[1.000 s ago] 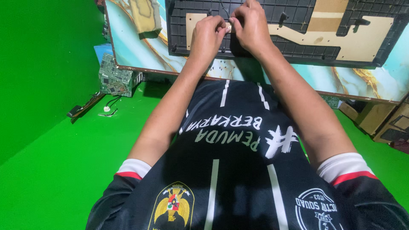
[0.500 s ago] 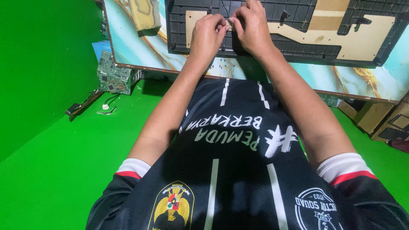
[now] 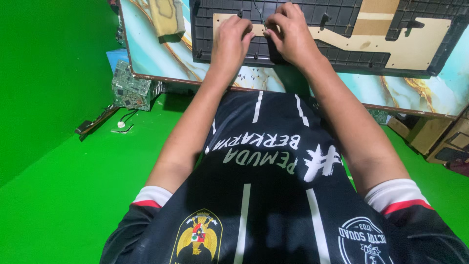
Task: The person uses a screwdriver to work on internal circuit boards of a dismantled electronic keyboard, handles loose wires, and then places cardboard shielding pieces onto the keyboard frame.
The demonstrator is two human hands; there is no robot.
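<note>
A black gridded plastic panel (image 3: 371,54) lies on a marble-patterned table (image 3: 156,54), with a tan cut-out board (image 3: 415,49) on top of it. Both of my hands work at the panel's near left part, fingertips meeting. My left hand (image 3: 233,41) is curled, its fingers pressed down at the tan board's left end. Just to its right, my right hand (image 3: 293,36) pinches at the same spot. A thin dark wire (image 3: 258,12) rises from between the fingertips. What the fingers pinch under them is hidden.
A stack of green circuit boards (image 3: 128,90) sits under the table's left corner. On the green floor lie a dark strip (image 3: 95,124) and a small white plug on a cable (image 3: 121,125). Cardboard boxes (image 3: 439,142) stand at the right. A yellowish pad (image 3: 166,17) lies on the table.
Both hands stay at the same spot on the panel, fingers shifting slightly. A small white bit seen between the fingertips earlier no longer shows.
</note>
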